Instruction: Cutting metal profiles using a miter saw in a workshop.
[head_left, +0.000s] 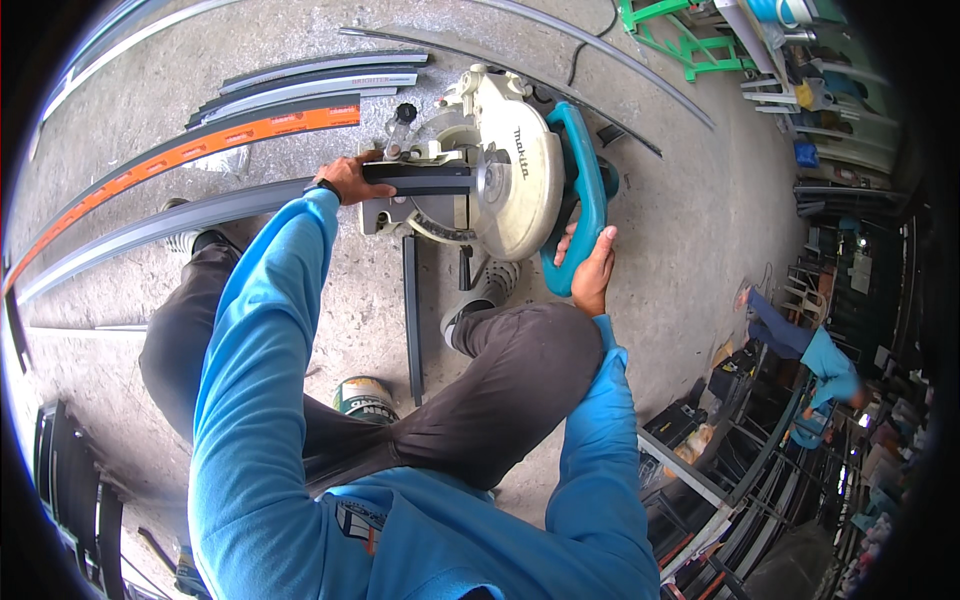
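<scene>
A cream and teal miter saw [525,150] stands on the concrete floor in front of me, its head lowered over the base. My right hand [594,272] is closed around the lower end of its teal handle [582,150]. A long grey metal profile [215,210] runs in from the left and lies across the saw base, with its right end at the blade guard. On the profile, against the saw's fence, my left hand [352,182] grips it with the thumb toward the blade side. The guard and saw head hide the blade's edge.
Several cut profiles [320,85] and an orange-taped strip [200,150] lie at the left. A dark bar [412,320] lies near my legs, beside a bucket [364,397]. Green metal stands [690,45] are far right. Another person [825,365] bends among racks at right.
</scene>
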